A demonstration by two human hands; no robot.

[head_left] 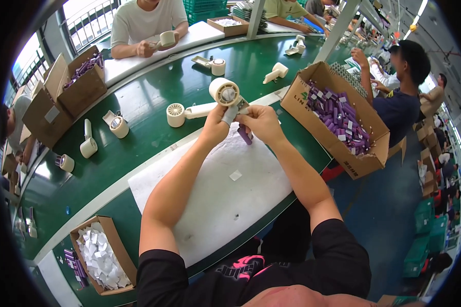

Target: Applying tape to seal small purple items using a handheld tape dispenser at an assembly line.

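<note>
Over the top of a white foam mat (215, 189), my left hand (216, 127) is closed on a cream handheld fan (224, 92), whose round head points up. A whitish wrap covers one finger of that hand. My right hand (261, 124) is closed at the opened handle side of the same fan. A purple battery cell (245, 135) hangs just below its fingers, and I cannot tell how it is joined to the fan. Beyond my left hand, another cream fan (176, 115) lies on the green conveyor belt. A small white square (235, 175) rests on the mat.
A cardboard box of purple cells (338, 117) stands at right. At lower left is a box of white paper pieces (102, 256), beside several purple cells (76, 268). More cream fans (119, 126) lie along the belt. A person (147, 30) sits opposite; another (402, 87) works at right.
</note>
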